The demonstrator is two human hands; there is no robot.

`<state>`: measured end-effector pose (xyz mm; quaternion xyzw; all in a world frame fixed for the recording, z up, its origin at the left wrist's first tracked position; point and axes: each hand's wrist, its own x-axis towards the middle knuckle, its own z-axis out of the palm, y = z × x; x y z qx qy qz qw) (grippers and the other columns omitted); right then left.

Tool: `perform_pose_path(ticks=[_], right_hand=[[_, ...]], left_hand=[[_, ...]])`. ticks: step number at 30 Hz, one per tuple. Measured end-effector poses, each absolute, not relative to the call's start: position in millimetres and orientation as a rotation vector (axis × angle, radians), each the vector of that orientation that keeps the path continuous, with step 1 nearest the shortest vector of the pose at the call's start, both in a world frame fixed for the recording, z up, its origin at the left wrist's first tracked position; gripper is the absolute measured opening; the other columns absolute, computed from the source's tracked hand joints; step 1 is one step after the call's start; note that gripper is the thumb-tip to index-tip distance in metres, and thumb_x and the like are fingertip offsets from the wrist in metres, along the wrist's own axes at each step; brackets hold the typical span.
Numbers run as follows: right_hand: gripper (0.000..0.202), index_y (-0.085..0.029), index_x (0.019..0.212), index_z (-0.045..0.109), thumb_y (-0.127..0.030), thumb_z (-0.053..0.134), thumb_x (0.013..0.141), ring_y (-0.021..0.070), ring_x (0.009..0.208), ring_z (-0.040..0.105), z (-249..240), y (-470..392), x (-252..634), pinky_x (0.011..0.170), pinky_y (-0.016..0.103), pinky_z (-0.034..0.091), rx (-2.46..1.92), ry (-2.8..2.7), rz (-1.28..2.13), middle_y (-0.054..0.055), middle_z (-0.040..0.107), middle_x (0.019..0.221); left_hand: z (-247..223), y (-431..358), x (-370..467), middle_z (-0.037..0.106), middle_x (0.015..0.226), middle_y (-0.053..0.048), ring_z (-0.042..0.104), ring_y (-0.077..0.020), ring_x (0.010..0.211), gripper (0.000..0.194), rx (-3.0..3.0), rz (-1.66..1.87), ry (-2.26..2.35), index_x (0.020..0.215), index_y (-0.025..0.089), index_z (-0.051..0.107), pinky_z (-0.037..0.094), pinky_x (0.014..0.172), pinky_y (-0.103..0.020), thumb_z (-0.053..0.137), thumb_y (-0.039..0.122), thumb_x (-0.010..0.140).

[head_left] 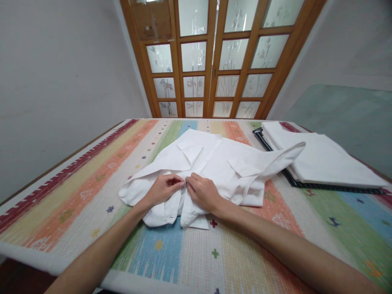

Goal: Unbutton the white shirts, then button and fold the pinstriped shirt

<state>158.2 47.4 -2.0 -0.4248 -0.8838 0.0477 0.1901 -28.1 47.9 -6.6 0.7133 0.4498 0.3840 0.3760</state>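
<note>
A white shirt (211, 153) lies on the striped cloth with its collar end toward me, its front facing up and two pocket flaps showing. My left hand (163, 190) pinches the shirt's front edge just above the collar, thumb and fingers together. Right beside it, my right hand (200, 192) is closed on the opposite edge, and the fingertips of both hands nearly meet. Whatever small part of the shirt lies between the fingertips is too small to make out. One sleeve sticks out to the right, its end raised off the cloth.
Folded white fabric (324, 157) rests on black striped fabric (294, 179) at the right. The multicoloured striped cloth (92, 200) covers the table. A greenish rounded panel (349, 118) stands behind the right edge. Wooden glazed doors (211, 61) stand beyond the table's far edge.
</note>
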Motion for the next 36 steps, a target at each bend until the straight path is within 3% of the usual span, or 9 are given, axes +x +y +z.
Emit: perform_pose_path(ticks=[9,19,26,36], right_hand=[[0.015,-0.015,0.096,0.061,-0.016,0.047,0.090,0.0167,0.085,0.061,-9.8,60.0,160.1,0.076,0.026,0.041,-1.034,-2.396,0.458,0.008,0.068,0.091],[0.010,-0.015,0.090,0.062,-0.019,0.056,0.083,0.0152,0.072,0.061,-10.9,64.1,161.1,0.070,0.025,0.042,-0.884,-2.180,0.703,0.004,0.068,0.080],[0.017,-0.015,0.086,0.061,-0.031,0.056,0.086,0.0134,0.069,0.058,-11.8,65.9,162.3,0.068,0.024,0.041,-0.854,-2.090,0.843,0.001,0.065,0.076],[0.012,-0.016,0.089,0.060,-0.026,0.054,0.087,0.0127,0.069,0.056,-16.9,68.9,161.8,0.068,0.023,0.039,-0.780,-2.123,0.846,0.001,0.064,0.078]], left_hand=[[-1.7,41.5,-24.0,0.066,0.075,-0.002,0.059,-0.0128,0.068,0.022,1.981,0.978,1.201,0.082,0.015,0.065,0.048,0.064,-0.022,0.058,0.035,0.086],[-8.6,47.4,-25.8,0.062,0.074,-0.002,0.055,-0.0127,0.069,0.027,1.715,1.024,1.108,0.079,0.013,0.062,0.044,0.064,-0.023,0.063,0.040,0.081],[-8.6,48.1,-26.4,0.058,0.070,0.000,0.052,-0.0109,0.065,0.028,1.705,1.025,1.137,0.077,0.014,0.060,0.042,0.061,-0.022,0.063,0.041,0.081],[-2.7,47.5,-21.2,0.063,0.085,-0.007,0.058,-0.0168,0.086,0.028,1.859,1.109,1.089,0.070,0.014,0.062,0.046,0.080,-0.028,0.063,0.040,0.082]])
